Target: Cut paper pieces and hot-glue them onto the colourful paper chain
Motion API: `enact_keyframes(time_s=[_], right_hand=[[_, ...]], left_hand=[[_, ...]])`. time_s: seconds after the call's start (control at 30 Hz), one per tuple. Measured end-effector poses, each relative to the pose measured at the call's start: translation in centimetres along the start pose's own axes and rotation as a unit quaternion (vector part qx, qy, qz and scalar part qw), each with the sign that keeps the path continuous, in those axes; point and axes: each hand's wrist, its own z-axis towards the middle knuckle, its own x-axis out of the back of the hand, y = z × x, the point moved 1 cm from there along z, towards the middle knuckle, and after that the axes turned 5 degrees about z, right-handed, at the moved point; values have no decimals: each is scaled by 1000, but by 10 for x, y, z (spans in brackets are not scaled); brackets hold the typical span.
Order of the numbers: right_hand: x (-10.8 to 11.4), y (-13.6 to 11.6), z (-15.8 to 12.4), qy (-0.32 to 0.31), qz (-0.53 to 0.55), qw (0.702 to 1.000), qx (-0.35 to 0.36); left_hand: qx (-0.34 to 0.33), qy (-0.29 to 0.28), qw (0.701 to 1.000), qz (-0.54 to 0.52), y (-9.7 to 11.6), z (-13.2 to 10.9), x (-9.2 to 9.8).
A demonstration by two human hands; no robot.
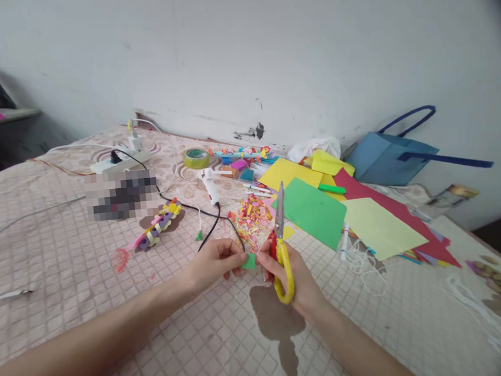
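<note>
Between my hands is a small piece of green paper point(249, 261). My left hand point(220, 259) pinches its left side with thumb and fingers. A pair of scissors point(280, 238) with red and yellow handles hangs on my right hand point(292, 272), its blades pointing up and away from me. My right fingertips are at the paper's right edge; whether they grip it I cannot tell. Just beyond the hands lies a pile of small coloured paper scraps point(253, 214). A larger green sheet point(312, 210) lies to the right of the scissors.
A white glue gun point(209, 186) with a black cord stands behind the scraps, near a tape roll point(196, 158). At left are a power strip point(119, 160) and a decorated stick point(156, 228). Coloured sheets, white string point(364, 265) and a blue bag point(393, 156) lie at right.
</note>
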Motion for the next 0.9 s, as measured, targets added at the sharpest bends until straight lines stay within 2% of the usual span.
enact_keyframes(time_s=[0.1, 0.2, 0.33, 0.43, 0.63, 0.9], right_hand=[[-3, 4, -3, -45, 76, 996, -11], [-12, 10, -11, -93, 161, 981, -60], [-26, 15, -25, -220, 234, 932, -170], [-31, 15, -31, -275, 234, 907, -218], [-31, 19, -34, -289, 215, 902, -241], [-31, 28, -31, -276, 269, 886, -258]], left_hand=[[21, 31, 995, -98, -2, 4, 7], [47, 61, 976, -206, 0, 8, 15], [66, 104, 954, -274, 7, 11, 26], [60, 127, 943, -300, 13, 13, 32], [64, 145, 926, -342, 20, 13, 37], [72, 157, 923, -345, 23, 11, 35]])
